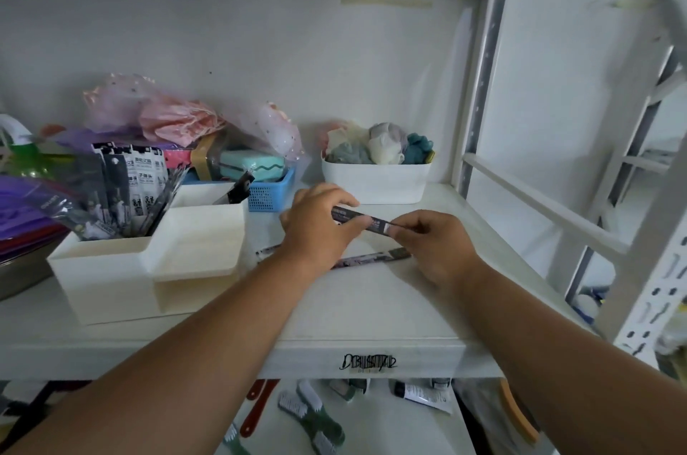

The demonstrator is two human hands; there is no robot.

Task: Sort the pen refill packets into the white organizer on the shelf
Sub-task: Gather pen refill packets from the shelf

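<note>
Both hands pinch one slim dark pen refill packet (358, 219) just above the white shelf (371, 305): left hand (319, 222) curled round its mid, right hand (433, 242) nipping the end. Next: let go w/ right, drop it upright into the cream-white stepped plastic organizer (148, 261) at left, tall rear slot w/ the other packets (126, 186). More packets (371, 258) lie on the shelf under the hands.

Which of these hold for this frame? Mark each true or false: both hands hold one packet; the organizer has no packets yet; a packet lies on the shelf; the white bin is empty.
1. Both the left hand and right hand hold one refill packet. True.
2. The white organizer has no packets yet. False: several stand in its back-left compartment.
3. A loose packet lies on the shelf. True.
4. The white bin is empty. False: it holds soft items.
</note>
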